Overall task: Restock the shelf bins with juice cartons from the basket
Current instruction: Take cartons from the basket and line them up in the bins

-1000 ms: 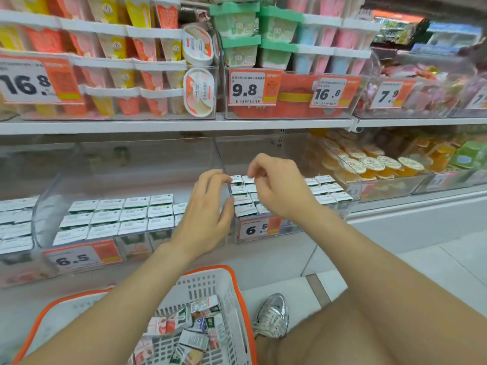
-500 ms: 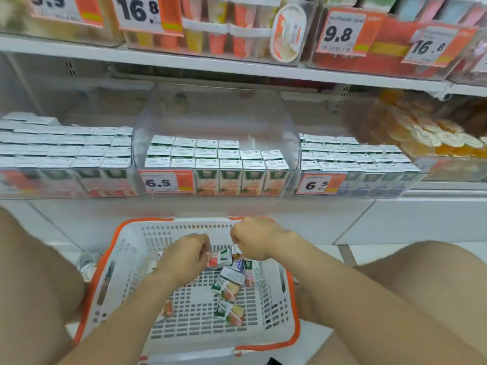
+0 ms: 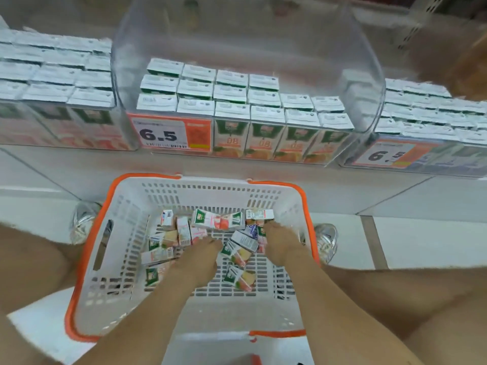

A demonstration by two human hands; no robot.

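Both hands are down in the basket among the loose juice cartons. The left hand bends its fingers onto cartons near the middle, and the right hand dips into those by the right wall. Only their backs show, so I cannot tell whether either grips one. Beyond the basket's far orange rim stands the clear bin. Its stocked cartons run four rows deep at left and two at right, with bare room behind. Its price tag reads 6.5. Pale floor tiles surround the basket.
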